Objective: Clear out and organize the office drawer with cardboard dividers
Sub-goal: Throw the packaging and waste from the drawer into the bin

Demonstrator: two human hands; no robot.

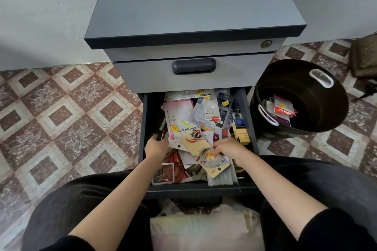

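The open drawer point(145, 120) of a grey cabinet is crammed with loose packaging, cards and stationery. A pink stapler set pack point(181, 118) lies near its middle. My left hand point(157, 147) is in the drawer's left side and grips a dark marker-like object point(161, 135). My right hand point(227, 147) reaches in from the right, its fingers curled on a yellow printed card point(204, 149) that lies slanted across the clutter. A yellow box point(241, 135) sits by the drawer's right wall.
A black bin point(318, 96) with white handle cutouts stands right of the cabinet and holds several discarded wrappers point(283, 109). The drawer above, with a dark handle point(193, 66), is closed. Patterned tile floor lies on both sides. A pale bundle point(204, 228) rests between my knees.
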